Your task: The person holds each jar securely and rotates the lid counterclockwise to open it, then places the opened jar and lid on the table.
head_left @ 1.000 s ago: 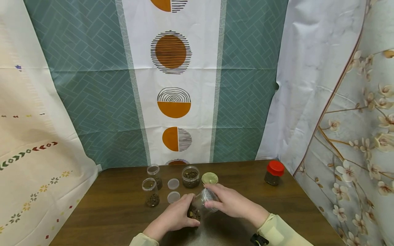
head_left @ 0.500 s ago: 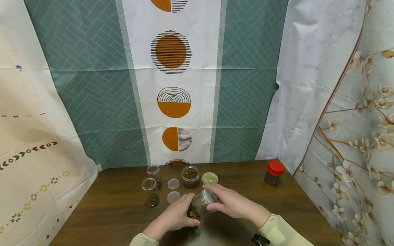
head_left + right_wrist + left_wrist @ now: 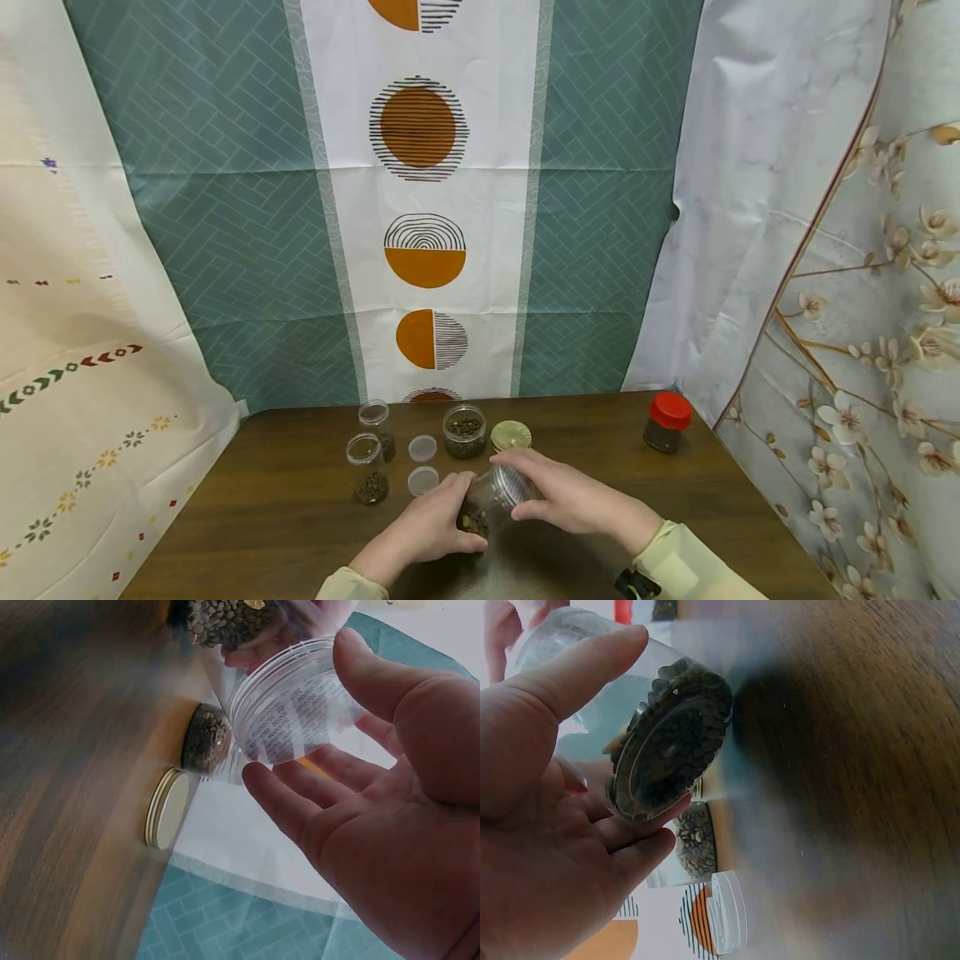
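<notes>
A clear jar [image 3: 474,518] with dark brown, bean-like pieces in its base tilts above the wooden table, its top leaning to the right. My left hand [image 3: 431,521] grips it around the lower part; in the left wrist view the thumb lies along the jar wall and the fingers pass beneath. The fingers and thumb of my right hand [image 3: 573,492] hold the rim of the clear lid [image 3: 296,712], which sits on the jar and shows printed text. A yellowish piece lies among the beans in the right wrist view.
Two tall open jars [image 3: 366,471] stand at left, partly filled. Two small clear lids [image 3: 423,481] lie beside them. Behind are a wider open jar [image 3: 465,433] and a gold lid [image 3: 512,435]. A red-capped jar [image 3: 666,423] stands at far right. Curtains back the table [image 3: 247,517].
My right hand has turned slightly at the lid, its thumb shifting a little right and down. The left hand and the jar have stayed nearly in place.
</notes>
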A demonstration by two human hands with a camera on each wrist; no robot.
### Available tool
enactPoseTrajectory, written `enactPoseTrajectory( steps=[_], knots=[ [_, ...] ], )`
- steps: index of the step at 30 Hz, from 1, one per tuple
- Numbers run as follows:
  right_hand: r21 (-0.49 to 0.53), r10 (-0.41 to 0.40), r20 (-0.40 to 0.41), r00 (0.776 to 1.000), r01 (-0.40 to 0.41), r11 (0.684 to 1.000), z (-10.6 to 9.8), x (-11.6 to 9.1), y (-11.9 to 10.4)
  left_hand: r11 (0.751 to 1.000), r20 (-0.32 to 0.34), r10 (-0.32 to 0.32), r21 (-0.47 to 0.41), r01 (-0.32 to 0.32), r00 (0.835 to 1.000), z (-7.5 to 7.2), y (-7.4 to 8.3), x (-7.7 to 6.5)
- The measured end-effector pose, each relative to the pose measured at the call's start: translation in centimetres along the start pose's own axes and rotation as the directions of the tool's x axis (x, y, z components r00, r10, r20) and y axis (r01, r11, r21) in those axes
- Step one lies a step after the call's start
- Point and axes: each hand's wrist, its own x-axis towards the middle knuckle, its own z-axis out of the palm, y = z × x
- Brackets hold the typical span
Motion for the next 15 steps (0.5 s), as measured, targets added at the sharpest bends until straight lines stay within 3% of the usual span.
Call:
enactPoseTrajectory(
  steps=[4,11,15],
  knots=[
    [-0.002,0.02,-0.009,1.0,-0.02,1.0,0.1,0.0,-0.1,1.0,0.007,-0.012,-0.008,0.012,1.0,0.0,0.0,0.0],
    [-0.012,0.134,-0.085,0.987,-0.135,0.991,0.2,0.8,-0.7,0.999,0.034,-0.033,0.003,0.033,0.999,-0.2,0.2,0.0],
    [-0.021,0.167,-0.09,0.982,-0.17,0.985,0.3,1.1,-1.1,0.999,0.043,-0.036,-0.001,0.036,0.998,-0.3,0.2,0.0]
  ],
)
